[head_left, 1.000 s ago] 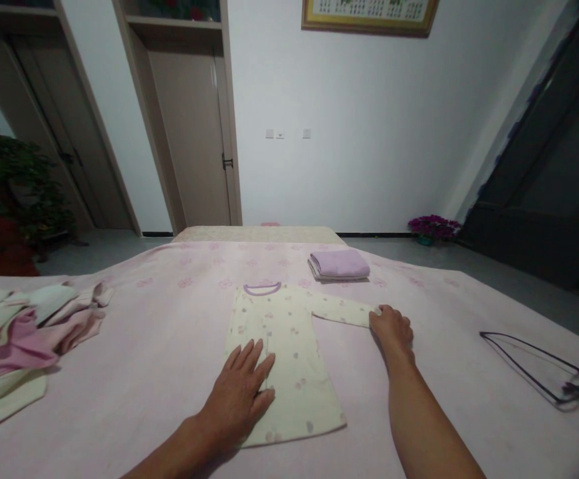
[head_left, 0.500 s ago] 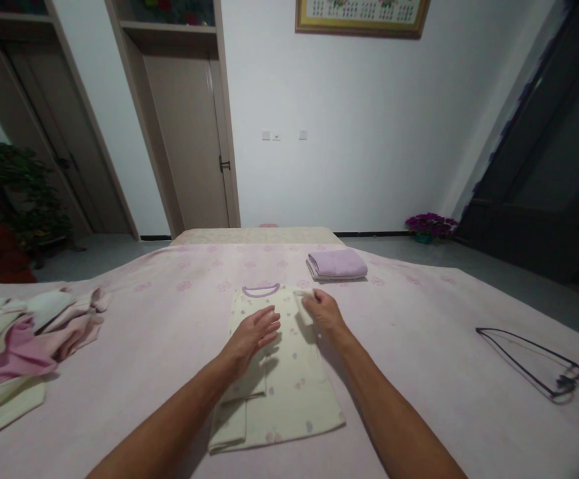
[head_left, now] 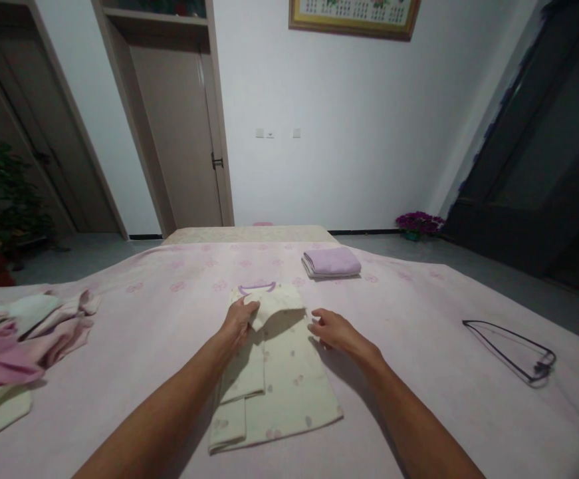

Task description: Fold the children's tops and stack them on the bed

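Observation:
A pale yellow shirt (head_left: pixel 294 379) with a purple neckline and small printed motifs lies on the pink cloth in front of me. Its left side is folded inward, with a sleeve laid down over it. My left hand (head_left: pixel 240 318) is closed on the other sleeve, a raised flap of which stretches across the upper part of the shirt. Just off the shirt's right edge, my right hand (head_left: pixel 333 327) hovers with fingers curved and apart, holding nothing.
A folded purple garment (head_left: pixel 333 261) lies beyond the shirt to the right. Several crumpled clothes (head_left: pixel 24 346) are heaped at the left. A black wire hanger (head_left: pixel 511 346) rests on the pink floral cloth (head_left: pixel 409 399) at the right.
The sleeve has passed from my right hand to my left and now spans the shirt's upper part. My right hand has let go and moved right. The view has shifted slightly.

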A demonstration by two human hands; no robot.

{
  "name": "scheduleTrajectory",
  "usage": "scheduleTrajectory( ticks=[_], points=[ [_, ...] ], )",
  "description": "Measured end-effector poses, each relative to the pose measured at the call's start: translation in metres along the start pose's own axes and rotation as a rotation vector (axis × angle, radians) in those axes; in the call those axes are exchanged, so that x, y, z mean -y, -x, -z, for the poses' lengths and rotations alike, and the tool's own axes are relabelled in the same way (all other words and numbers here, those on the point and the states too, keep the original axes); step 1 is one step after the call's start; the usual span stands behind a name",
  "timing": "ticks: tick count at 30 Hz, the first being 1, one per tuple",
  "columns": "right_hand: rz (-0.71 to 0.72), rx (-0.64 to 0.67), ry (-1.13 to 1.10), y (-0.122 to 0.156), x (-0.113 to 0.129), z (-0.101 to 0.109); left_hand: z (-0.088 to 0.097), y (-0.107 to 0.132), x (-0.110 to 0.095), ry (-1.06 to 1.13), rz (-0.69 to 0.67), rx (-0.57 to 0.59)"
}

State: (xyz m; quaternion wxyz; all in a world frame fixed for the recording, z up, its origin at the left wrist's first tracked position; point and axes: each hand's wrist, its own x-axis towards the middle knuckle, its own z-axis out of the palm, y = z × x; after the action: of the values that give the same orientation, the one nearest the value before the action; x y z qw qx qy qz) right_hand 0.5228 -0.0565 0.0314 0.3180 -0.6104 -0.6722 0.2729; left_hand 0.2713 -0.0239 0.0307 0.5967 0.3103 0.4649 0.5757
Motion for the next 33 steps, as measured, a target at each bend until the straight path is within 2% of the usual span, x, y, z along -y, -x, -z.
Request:
scheduleTrajectory(
  ticks=[3, 5, 7, 11, 15, 19, 23, 26, 29, 31, 33],
  points=[
    [-0.013, 0.131, 0.326, 0.023, 0.005, -0.003, 0.0, -0.01, -0.014, 0.027, -0.018, -0.018],
    [-0.032, 0.145, 0.412, 0.034, 0.01, -0.006, 0.0, -0.015, -0.022, 0.046, -0.028, -0.019],
    [-0.047, 0.159, 0.39, 0.038, 0.01, -0.01, 0.001, -0.018, -0.03, 0.064, -0.037, -0.012],
    [-0.047, 0.148, 0.17, 0.037, 0.011, -0.018, 0.003, -0.02, -0.045, 0.081, -0.054, -0.008],
    [-0.022, 0.161, 0.05, 0.033, 0.031, -0.027, 0.005, -0.021, -0.057, 0.069, -0.084, -0.035],
    [-0.012, 0.224, 0.182, 0.033, 0.061, -0.043, 0.01, -0.021, -0.068, 0.043, -0.139, -0.053],
    [0.052, 0.29, 0.374, 0.044, 0.074, -0.06, 0.016, -0.016, -0.076, -0.017, -0.192, -0.043],
    [0.111, 0.278, 0.436, 0.053, 0.072, -0.067, 0.019, -0.008, -0.079, -0.081, -0.229, -0.028],
    [0.153, 0.273, 0.38, 0.05, 0.061, -0.065, 0.019, 0.004, -0.078, -0.165, -0.259, 0.024],
    [0.135, 0.201, 0.251, 0.036, 0.049, -0.061, 0.017, 0.015, -0.075, -0.324, -0.329, 0.105],
    [0.083, 0.064, 0.056, 0.015, 0.037, -0.056, 0.013, 0.029, -0.069, -0.591, -0.464, 0.186]
  ],
)
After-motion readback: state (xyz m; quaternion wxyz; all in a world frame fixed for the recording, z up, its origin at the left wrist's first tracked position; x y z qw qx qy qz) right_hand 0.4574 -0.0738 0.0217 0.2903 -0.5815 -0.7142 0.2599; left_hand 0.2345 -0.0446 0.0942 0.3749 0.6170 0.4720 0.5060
